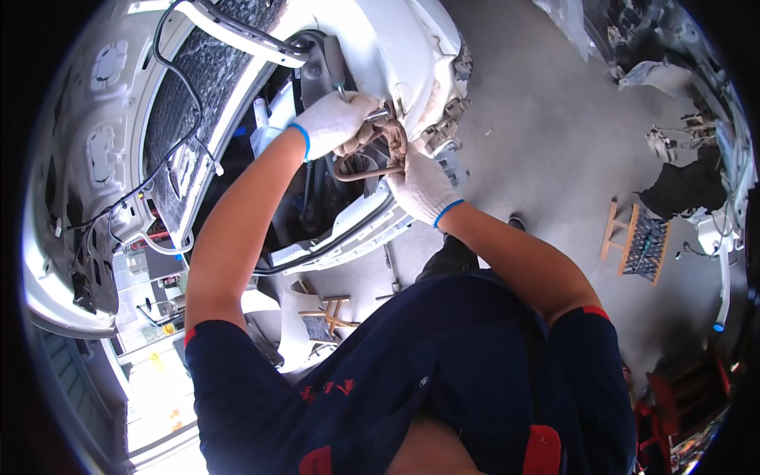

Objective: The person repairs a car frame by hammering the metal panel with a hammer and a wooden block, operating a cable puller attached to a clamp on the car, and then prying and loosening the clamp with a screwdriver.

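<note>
My left hand [339,123], in a white knit glove with a blue cuff, is closed at the upper end of a brown, rusty-looking metal piece [394,138]. A short shiny metal part [378,115] shows by its fingers; its kind is unclear. From below, my right hand [423,188], gloved the same way, grips that brown piece where a bent rod [366,176] loops off to the left. Both hands are over the front corner of a white car body [388,39]. A grey-handled tool [334,63] extends above my left hand, its shaft end partly hidden.
A raised white hood [103,158] with a hanging black cable [178,71] stands at left, beside the open engine bay. Wooden folding stools [645,244] are on the grey floor [538,142] at right and behind the car. Another stripped car body [681,87] lines the far right.
</note>
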The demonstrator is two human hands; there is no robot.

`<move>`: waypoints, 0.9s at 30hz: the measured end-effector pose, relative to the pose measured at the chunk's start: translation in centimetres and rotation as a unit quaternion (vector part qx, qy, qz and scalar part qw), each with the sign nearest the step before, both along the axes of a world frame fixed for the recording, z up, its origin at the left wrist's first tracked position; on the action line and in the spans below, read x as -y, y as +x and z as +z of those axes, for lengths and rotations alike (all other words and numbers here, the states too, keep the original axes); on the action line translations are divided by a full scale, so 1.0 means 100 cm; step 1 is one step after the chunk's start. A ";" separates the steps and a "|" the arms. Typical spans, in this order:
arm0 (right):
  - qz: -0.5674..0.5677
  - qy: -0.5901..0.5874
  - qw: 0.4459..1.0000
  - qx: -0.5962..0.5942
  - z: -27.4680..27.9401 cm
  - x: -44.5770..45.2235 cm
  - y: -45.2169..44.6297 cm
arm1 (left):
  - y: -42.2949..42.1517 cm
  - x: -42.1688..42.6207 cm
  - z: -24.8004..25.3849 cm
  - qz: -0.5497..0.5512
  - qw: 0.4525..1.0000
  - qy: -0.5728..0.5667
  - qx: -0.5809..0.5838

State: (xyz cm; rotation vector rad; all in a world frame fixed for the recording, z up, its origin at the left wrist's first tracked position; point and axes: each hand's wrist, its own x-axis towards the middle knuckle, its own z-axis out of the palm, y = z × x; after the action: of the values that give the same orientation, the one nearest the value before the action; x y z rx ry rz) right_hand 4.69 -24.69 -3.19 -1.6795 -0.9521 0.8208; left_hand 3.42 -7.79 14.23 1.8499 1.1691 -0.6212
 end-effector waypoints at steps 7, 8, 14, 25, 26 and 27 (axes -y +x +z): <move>-0.003 0.023 1.000 0.020 0.003 0.001 0.000 | -0.018 0.004 -0.014 -0.366 0.864 0.325 0.118; -0.001 0.016 1.000 0.025 0.003 0.000 0.003 | -0.015 0.016 -0.003 -0.155 0.966 0.188 0.091; 0.001 0.009 0.999 0.048 -0.003 0.001 0.000 | -0.017 -0.005 -0.017 -0.580 0.670 0.451 0.104; 0.011 -0.015 1.000 0.023 0.000 0.000 0.000 | -0.025 -0.005 -0.022 -0.519 0.724 0.412 0.192; 0.006 -0.007 1.000 0.023 -0.003 -0.001 0.001 | -0.030 -0.016 -0.032 -0.477 0.749 0.371 0.272; 0.011 -0.038 0.999 0.026 0.008 0.003 0.005 | -0.016 -0.003 -0.017 -0.245 0.925 0.224 0.183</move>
State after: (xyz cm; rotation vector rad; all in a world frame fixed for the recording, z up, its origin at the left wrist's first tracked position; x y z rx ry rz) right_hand 5.16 -25.00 -2.42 -1.7666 -0.9861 0.8415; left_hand 1.86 -7.49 12.50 2.5523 0.6252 -0.2525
